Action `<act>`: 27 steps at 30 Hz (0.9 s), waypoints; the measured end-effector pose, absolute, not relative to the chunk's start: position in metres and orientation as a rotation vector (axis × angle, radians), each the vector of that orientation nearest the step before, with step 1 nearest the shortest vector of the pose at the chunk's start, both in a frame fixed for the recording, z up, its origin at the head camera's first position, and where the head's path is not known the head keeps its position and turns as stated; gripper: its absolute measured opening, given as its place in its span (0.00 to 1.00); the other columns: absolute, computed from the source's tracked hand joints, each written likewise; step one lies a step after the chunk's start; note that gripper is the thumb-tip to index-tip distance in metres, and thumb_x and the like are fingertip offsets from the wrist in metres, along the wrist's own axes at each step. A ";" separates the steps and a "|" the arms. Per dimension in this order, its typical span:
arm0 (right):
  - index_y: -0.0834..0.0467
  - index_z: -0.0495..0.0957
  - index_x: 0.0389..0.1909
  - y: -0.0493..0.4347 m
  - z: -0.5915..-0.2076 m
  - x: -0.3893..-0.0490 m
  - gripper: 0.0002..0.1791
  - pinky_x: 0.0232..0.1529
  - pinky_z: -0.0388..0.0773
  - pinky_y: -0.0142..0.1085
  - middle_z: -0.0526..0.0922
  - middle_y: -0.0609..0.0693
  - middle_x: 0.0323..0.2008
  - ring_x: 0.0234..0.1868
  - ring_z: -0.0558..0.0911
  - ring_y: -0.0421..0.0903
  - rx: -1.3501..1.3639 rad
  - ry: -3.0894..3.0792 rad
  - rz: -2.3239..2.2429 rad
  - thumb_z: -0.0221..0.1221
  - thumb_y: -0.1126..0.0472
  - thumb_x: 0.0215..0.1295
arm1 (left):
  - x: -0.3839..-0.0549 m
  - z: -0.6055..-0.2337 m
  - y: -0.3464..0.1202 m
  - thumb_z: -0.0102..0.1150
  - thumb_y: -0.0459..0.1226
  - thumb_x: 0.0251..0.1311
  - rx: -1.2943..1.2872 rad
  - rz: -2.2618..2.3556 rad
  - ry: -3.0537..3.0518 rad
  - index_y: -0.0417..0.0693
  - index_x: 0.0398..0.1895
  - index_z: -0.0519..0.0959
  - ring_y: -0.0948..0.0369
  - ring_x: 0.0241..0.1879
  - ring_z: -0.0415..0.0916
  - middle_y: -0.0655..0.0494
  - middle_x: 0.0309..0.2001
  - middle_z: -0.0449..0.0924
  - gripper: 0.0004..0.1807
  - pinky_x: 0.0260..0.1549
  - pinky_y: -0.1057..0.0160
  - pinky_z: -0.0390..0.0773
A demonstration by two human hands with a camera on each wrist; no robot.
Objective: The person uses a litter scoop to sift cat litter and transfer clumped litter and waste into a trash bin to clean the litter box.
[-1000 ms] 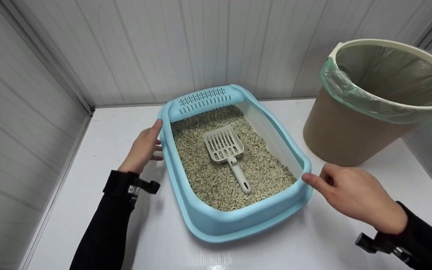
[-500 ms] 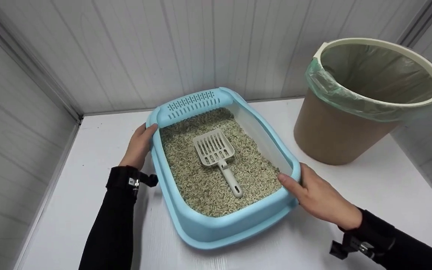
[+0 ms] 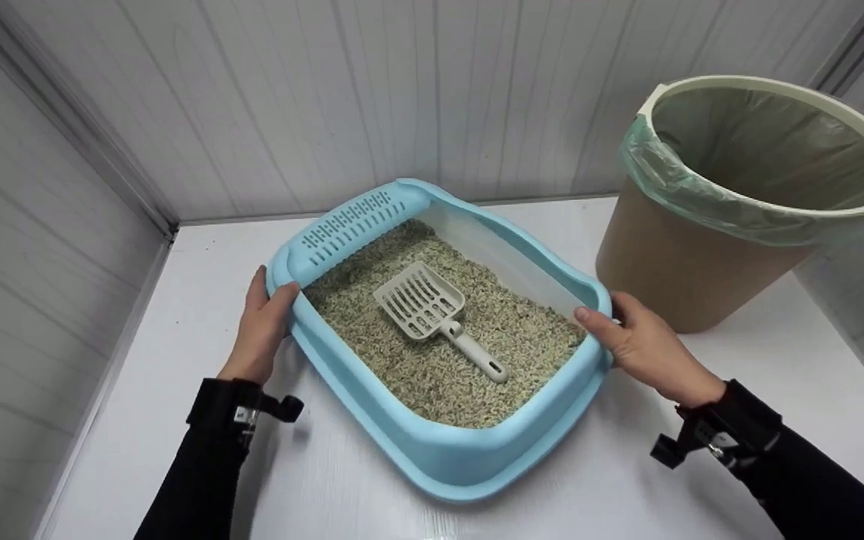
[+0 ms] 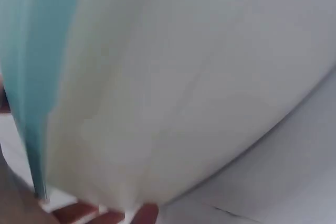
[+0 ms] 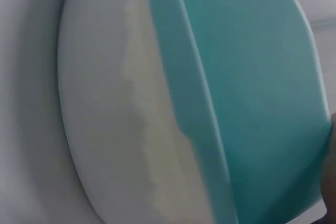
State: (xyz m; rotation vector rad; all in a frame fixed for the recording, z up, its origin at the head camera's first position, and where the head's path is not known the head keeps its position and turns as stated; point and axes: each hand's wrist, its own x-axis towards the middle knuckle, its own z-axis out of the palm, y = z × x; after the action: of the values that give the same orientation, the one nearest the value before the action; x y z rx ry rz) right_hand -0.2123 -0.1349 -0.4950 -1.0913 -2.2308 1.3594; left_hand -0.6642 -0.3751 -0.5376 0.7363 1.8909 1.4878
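A light-blue litter box (image 3: 447, 450) with a pale lower body stands at an angle on the white table, filled with pellet litter (image 3: 529, 337). On the litter lies a beige slotted litter scoop (image 3: 469, 349), its handle pointing to the front right. My left hand (image 3: 256, 330) grips the box's back left corner, thumb on the rim; in the left wrist view its fingertips (image 4: 144, 214) show beside the pale lower wall. At the front right corner my right hand (image 3: 649, 345) holds the rim, thumb on top, fingers mostly hidden outside. The right wrist view shows mainly the box's outer wall (image 5: 257, 77).
A brown trash bin (image 3: 672, 262) lined with a greenish plastic bag (image 3: 672, 180) stands at the back right, close to the right hand. Panelled walls (image 3: 432, 97) rise behind the table (image 3: 177, 390) and at both sides.
My right hand has come in and taken hold of the rim, and the left hand has closed on its corner. The box has turned counter-clockwise, its back end swinging left with the scoop.
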 end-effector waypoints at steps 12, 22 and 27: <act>0.68 0.40 0.90 -0.142 -0.498 -0.230 0.59 0.78 0.67 0.63 0.55 0.74 0.85 0.82 0.64 0.70 -1.130 -2.134 1.286 0.54 0.30 0.85 | -0.693 -0.533 -0.419 0.47 0.69 0.82 0.690 1.286 2.005 0.39 0.92 0.29 0.41 0.85 0.53 0.29 0.88 0.40 0.61 0.81 0.41 0.61; 0.63 0.29 0.91 -0.243 -0.516 -0.226 0.49 0.70 0.77 0.62 0.32 0.67 0.90 0.87 0.53 0.69 -1.077 -1.983 1.511 0.47 0.43 0.92 | -0.735 -0.547 -0.391 0.40 0.68 0.85 0.828 1.342 1.824 0.43 0.88 0.58 0.57 0.65 0.67 0.47 0.68 0.67 0.47 0.73 0.49 0.65; 0.60 0.37 0.93 -0.228 -0.521 -0.228 0.45 0.71 0.77 0.59 0.37 0.62 0.91 0.85 0.60 0.63 -1.016 -1.820 1.558 0.48 0.46 0.92 | -0.735 -0.545 -0.397 0.43 0.67 0.84 0.855 1.260 1.862 0.43 0.85 0.61 0.59 0.61 0.70 0.50 0.63 0.71 0.45 0.69 0.51 0.70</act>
State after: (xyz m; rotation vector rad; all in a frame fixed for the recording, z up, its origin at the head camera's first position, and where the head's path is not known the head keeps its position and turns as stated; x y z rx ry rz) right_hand -0.2282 -0.2279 -0.5214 -1.0164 -1.8196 1.5582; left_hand -0.7345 -0.3967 -0.5454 0.8548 1.8624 1.2601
